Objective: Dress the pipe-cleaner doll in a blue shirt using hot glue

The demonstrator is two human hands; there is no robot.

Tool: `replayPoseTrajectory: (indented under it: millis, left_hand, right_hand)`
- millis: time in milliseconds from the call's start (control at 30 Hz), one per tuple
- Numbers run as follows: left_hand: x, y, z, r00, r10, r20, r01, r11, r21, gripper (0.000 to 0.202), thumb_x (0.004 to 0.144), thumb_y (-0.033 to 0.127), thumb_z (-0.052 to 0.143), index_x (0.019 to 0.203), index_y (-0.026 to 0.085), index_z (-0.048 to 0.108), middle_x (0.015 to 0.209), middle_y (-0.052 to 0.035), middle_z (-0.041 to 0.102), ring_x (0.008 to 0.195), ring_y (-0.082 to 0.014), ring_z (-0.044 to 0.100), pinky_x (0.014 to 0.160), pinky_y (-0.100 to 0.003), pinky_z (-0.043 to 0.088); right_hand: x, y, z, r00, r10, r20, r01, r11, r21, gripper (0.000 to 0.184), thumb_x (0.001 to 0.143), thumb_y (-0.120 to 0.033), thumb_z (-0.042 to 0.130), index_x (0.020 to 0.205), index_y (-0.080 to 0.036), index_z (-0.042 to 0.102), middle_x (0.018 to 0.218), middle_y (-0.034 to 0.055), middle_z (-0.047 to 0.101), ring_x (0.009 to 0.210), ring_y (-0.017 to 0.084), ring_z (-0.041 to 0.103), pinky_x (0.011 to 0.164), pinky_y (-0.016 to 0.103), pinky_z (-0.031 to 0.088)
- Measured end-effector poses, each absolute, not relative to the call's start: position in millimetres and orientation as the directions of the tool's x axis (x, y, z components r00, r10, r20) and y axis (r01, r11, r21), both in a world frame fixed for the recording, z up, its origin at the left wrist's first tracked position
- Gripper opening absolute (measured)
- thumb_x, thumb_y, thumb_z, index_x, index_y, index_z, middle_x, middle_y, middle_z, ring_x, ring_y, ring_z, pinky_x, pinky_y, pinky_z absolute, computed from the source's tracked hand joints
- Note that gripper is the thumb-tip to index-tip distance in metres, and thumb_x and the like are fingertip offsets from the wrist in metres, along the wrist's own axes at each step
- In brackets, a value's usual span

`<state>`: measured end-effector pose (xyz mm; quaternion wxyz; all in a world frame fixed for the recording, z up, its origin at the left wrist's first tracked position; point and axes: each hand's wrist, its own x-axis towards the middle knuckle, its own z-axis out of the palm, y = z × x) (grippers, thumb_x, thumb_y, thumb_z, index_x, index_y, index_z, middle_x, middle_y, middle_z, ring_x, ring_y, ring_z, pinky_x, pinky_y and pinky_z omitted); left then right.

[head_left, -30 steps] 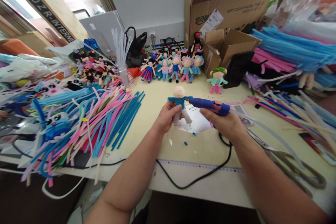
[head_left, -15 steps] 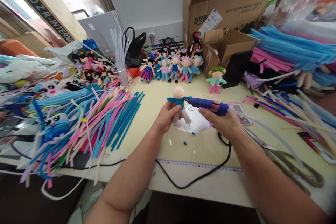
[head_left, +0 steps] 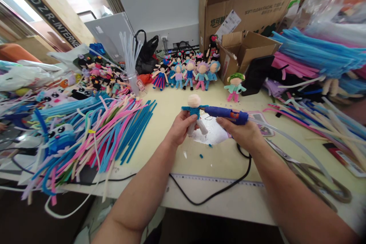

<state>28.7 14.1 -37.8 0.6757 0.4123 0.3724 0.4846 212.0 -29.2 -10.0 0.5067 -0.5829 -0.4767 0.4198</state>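
In my left hand I hold a small pipe-cleaner doll upright by its body. It has a bald cream head, a teal top with arms stretched sideways, and white legs. My right hand grips a blue glue gun, its nozzle pointing left at the doll's arm on the right side; whether the tip touches cannot be made out. A long clear glue stick trails out of the gun's back. Beneath the doll lies a shiny whitish patch on the table, with small teal scraps near it.
Teal pipe cleaners and a mixed colourful heap lie left. Finished dolls stand at the back, a green-haired doll apart. Large scissors rest on the right. A black cord loops along the front edge by a ruler strip.
Almost nothing differs. The whole view has shifted very slightly, while both hands, the doll and the glue gun keep their places relative to each other.
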Motion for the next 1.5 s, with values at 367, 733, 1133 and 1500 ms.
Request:
replayPoseTrajectory:
  millis: [367,733,1133,1500]
  left_hand:
    - [28.2,13.9,-38.5,0.244,0.963,-0.111,-0.338,0.192,0.921,0.042,0.061,0.037,0.080,0.087,0.017,0.055,0.077,0.0011,0.059,0.059,-0.0094,0.055,0.054,-0.024,0.042]
    - [29.1,14.5,-38.5,0.256,0.962,-0.090,-0.338,0.176,0.924,0.041,0.061,0.037,0.080,0.086,0.016,0.054,0.075,0.0019,0.058,0.055,-0.0084,0.054,0.052,-0.024,0.041]
    - [29.2,15.2,-40.2,0.254,0.962,-0.096,-0.334,0.180,0.925,0.044,0.061,0.037,0.080,0.090,0.017,0.055,0.078,0.0016,0.060,0.057,-0.0083,0.055,0.053,-0.023,0.043]
    - [28.7,14.7,-39.5,0.247,0.964,-0.101,-0.333,0.182,0.925,0.043,0.061,0.035,0.080,0.091,0.018,0.056,0.079,0.0012,0.060,0.060,-0.0092,0.055,0.055,-0.024,0.044]
  right_hand:
    - [212.4,-29.4,-5.3,0.234,0.972,0.017,0.172,-0.024,-0.985,0.028,0.059,-0.045,0.074,0.070,-0.021,0.065,0.066,0.0001,0.062,0.062,0.017,0.056,0.057,0.033,0.046]
    - [212.1,-29.6,0.7,0.240,0.970,-0.023,0.158,-0.062,-0.986,0.023,0.061,-0.039,0.074,0.069,-0.020,0.064,0.069,0.0030,0.065,0.073,0.023,0.062,0.063,0.037,0.049]
    - [210.2,-29.4,-0.6,0.263,0.964,-0.035,0.150,-0.077,-0.986,0.025,0.061,-0.042,0.073,0.072,-0.021,0.065,0.072,0.0022,0.067,0.069,0.020,0.061,0.061,0.034,0.048]
    - [214.1,-26.8,-16.4,0.231,0.972,0.044,0.234,-0.011,-0.972,0.029,0.066,-0.048,0.071,0.079,-0.022,0.066,0.074,0.0023,0.067,0.068,0.021,0.061,0.059,0.034,0.047]
